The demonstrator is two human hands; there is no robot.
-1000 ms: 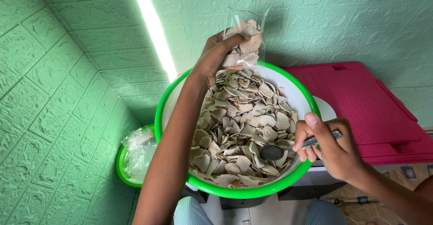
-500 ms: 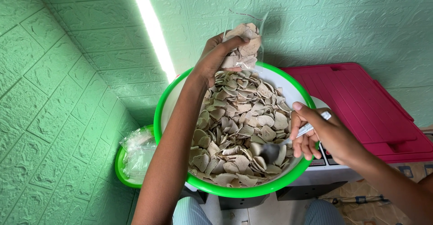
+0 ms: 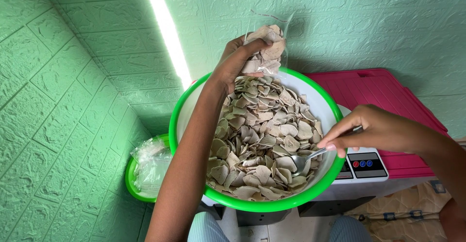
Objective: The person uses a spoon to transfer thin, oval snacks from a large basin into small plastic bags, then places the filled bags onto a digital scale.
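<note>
Since a moment ago the right hand [image 3: 374, 130] has lifted and turned palm down, and the spoon [image 3: 307, 159] has dug in among the chips [image 3: 262, 135] near the basin's [image 3: 182, 113] right rim. The chips are pale, thin, curved flakes heaped in the green-rimmed white basin. The left hand [image 3: 235, 62] is closed around a clear bag [image 3: 268, 43] partly filled with chips, upright over the far rim. The right hand pinches the spoon handle between thumb and fingertips, the wrist raised.
</note>
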